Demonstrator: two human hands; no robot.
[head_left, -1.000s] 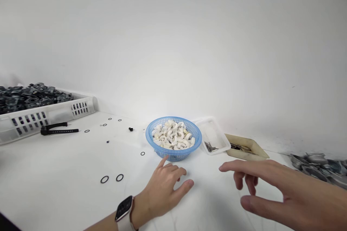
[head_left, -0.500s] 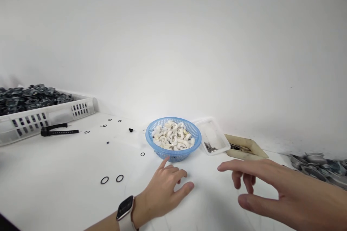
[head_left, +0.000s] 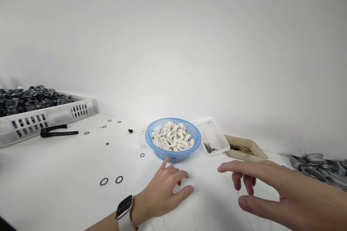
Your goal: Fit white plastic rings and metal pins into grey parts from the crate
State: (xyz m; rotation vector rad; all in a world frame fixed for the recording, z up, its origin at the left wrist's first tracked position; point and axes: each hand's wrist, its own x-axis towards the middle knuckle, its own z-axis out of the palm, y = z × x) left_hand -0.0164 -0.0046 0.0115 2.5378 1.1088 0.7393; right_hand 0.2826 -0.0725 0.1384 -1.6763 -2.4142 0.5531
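Observation:
My left hand (head_left: 168,187), with a smartwatch (head_left: 124,206) on its wrist, is open and holds nothing. Its little finger reaches to the front of a blue plastic basket (head_left: 173,154); whether it touches cannot be told. Curved white plastic pieces (head_left: 172,136) fill that basket. To the right my right hand (head_left: 279,191) hovers over the table, open, thumb and forefinger apart with nothing between them. Beyond it lie a white tray (head_left: 214,133) with small metal pins (head_left: 209,148) and a yellowish tray (head_left: 245,148) with thin dark items inside.
A white slatted crate (head_left: 59,112) heaped with dark metal parts (head_left: 29,99) stands at the far left. Before it lies a black watch (head_left: 55,131). Several black rings, such as one ring (head_left: 104,181), lie scattered on the table. Grey metal parts (head_left: 316,166) pile up at right.
Both hands keep nearly the same open pose and place. The whole view has shifted very slightly; no object has been taken or put down.

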